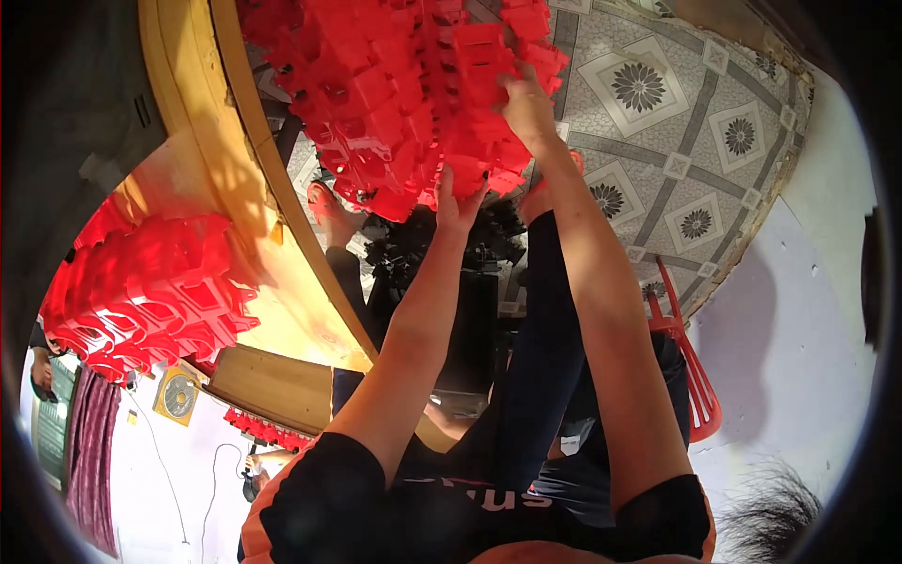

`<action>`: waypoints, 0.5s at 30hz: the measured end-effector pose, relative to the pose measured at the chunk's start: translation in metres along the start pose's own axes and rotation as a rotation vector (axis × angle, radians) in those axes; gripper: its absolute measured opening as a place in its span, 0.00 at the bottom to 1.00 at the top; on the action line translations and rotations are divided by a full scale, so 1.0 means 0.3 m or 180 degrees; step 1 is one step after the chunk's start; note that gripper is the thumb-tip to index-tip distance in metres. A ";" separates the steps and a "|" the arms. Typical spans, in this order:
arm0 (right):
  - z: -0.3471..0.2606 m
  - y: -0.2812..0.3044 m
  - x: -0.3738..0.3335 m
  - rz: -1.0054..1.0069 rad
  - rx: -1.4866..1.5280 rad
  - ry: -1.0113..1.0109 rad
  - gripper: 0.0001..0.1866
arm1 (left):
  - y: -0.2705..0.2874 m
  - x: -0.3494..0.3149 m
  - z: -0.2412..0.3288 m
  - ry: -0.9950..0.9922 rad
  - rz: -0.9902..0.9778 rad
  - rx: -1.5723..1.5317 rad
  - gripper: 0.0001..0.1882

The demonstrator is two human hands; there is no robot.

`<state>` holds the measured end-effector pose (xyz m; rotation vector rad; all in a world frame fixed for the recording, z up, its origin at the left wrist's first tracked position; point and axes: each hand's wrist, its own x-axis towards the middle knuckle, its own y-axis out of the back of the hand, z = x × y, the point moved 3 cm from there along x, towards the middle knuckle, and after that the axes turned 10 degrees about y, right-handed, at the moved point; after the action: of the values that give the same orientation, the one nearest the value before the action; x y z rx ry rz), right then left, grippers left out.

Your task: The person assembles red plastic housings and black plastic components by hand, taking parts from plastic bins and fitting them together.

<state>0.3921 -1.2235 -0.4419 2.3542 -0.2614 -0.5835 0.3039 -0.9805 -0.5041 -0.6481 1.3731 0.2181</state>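
A big heap of bright red moulded plastic parts [362,113], stacked in long rows, fills the top middle. My right hand [529,111] reaches its right side, with fingers closed on the edge of one red plastic part [479,66]. Lower down, my left hand [456,202] grips the near end of the row from below, thumb on one side and fingers on the other. Glare and overlapping red shapes hide the fingertips in part. Just under the heap, between my legs, lies a cluster of small black parts [404,249].
To the left runs a curved wooden table [291,315], bearing another stack of red parts [150,287]. A red plastic chair [691,376] stands at the right by the pale wall. Patterned tiles [639,86] cover the floor. Another person's hand [268,461] shows at lower left.
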 end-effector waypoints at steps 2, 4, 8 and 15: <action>-0.004 0.030 -0.049 0.0028 0.0122 0.0131 0.21 | -0.004 -0.044 -0.047 0.0175 0.0420 -0.0151 0.25; -0.076 0.091 -0.123 0.0033 0.0246 0.0187 0.20 | -0.019 -0.146 -0.068 0.0094 0.0230 -0.0115 0.25; -0.294 0.393 -0.349 0.0388 0.0176 0.0446 0.16 | -0.192 -0.485 -0.121 0.0031 -0.0258 0.0215 0.23; -0.908 1.064 -0.860 0.1530 0.0314 -0.0191 0.06 | -0.565 -1.362 0.108 -0.0256 -0.0247 0.0840 0.33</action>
<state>0.2863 -1.2166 0.0392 2.2514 -0.8703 -0.4115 0.3315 -1.0092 -0.0624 -0.4660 1.2699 -0.0003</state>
